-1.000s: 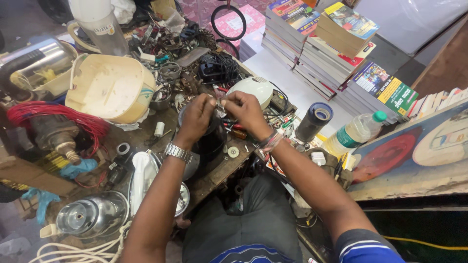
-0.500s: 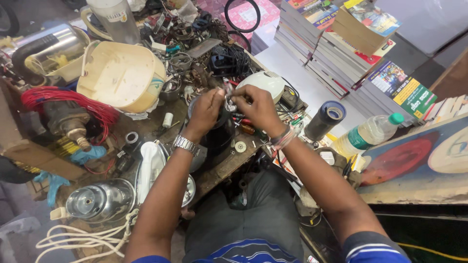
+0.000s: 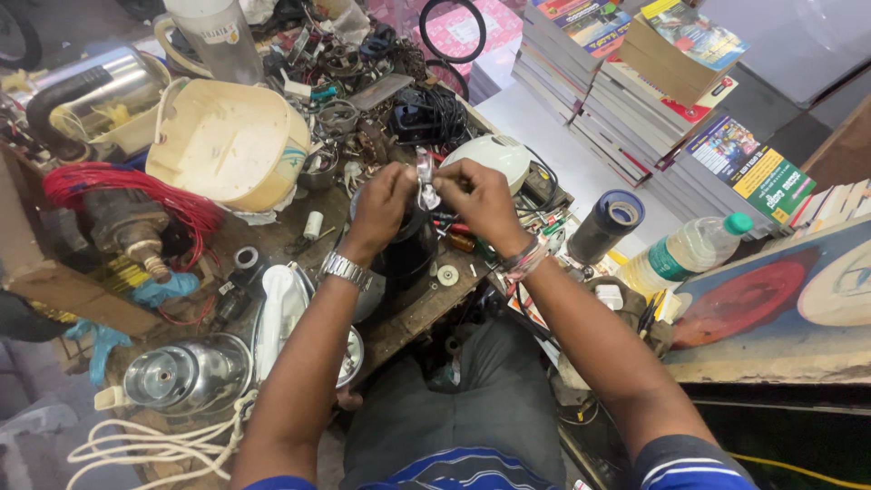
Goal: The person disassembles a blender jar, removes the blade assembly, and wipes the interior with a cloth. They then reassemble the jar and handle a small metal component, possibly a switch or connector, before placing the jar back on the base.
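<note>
Head-camera view: a small silvery metal part (image 3: 425,184) is pinched between the closed fingertips of the left hand (image 3: 381,201) and right hand (image 3: 475,198), just above a black cylindrical appliance body (image 3: 406,254) on the cluttered worktop (image 3: 413,313).

Lighting: even, soft daylight from above, moderately bright; colours well saturated. Shadows: short and diffuse; deepest under the workbench (image 3: 426,313) edge, over the lap, and in the lower right corner, which falls nearly black. Glare: small highlights on the steel jar (image 3: 186,377) at lower left, the metal cylinder (image 3: 95,77) at upper left and the wristwatch (image 3: 343,269); the pale surface at upper right is mildly washed out. Focus: sharp at centre; the small metal part (image 3: 425,181) between the fingers stays hard to resolve. Distortion: wide-angle bending and stretching at the edges, forearms elongated. Motion blur: none evident.
</note>
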`<state>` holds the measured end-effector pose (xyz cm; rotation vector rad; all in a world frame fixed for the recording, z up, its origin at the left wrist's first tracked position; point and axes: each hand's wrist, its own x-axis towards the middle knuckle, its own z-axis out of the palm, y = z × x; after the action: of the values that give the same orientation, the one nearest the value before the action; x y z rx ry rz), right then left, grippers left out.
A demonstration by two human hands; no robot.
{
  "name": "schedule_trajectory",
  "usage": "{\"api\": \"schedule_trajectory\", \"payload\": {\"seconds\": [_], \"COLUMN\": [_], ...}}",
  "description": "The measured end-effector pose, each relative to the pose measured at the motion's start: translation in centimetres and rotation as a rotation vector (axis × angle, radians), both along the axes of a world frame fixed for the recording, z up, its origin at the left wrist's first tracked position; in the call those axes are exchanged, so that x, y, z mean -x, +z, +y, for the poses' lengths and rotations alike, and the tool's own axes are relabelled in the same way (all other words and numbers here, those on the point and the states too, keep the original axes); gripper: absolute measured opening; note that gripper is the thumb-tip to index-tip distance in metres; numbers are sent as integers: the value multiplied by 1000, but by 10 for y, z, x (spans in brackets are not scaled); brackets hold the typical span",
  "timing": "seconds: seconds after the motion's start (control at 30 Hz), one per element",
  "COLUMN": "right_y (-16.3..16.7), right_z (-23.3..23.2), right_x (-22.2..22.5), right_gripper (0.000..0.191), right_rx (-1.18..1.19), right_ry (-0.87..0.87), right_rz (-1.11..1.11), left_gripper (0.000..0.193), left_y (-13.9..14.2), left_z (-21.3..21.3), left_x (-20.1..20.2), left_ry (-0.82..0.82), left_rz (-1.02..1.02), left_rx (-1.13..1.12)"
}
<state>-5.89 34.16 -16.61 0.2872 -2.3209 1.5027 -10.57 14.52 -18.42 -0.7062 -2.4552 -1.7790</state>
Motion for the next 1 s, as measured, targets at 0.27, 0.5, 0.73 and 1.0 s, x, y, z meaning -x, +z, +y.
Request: {"api": "schedule_trajectory", "payload": {"seconds": [0.27, 0.5, 0.73, 1.0], "right_y": [1, 11, -6, -21], "right_z": [1, -4, 1, -3], "right_x": [-3, -2, 3, 6], "right_gripper": [15, 12, 13, 15], "right_rx": [-162, 141, -5, -2], "right_ry": [45, 15, 40, 75], "right_rz": [140, -315, -111, 67], "left_gripper": [32, 30, 20, 17], "left_y": [6, 2, -5, -7], "left_z": [2, 2, 5, 11], "left_x": [0, -3, -1, 2], "left_ry": [25, -110, -55, 58], "left_rz": [62, 91, 35, -88], "left_rx": [85, -114, -89, -27]}}
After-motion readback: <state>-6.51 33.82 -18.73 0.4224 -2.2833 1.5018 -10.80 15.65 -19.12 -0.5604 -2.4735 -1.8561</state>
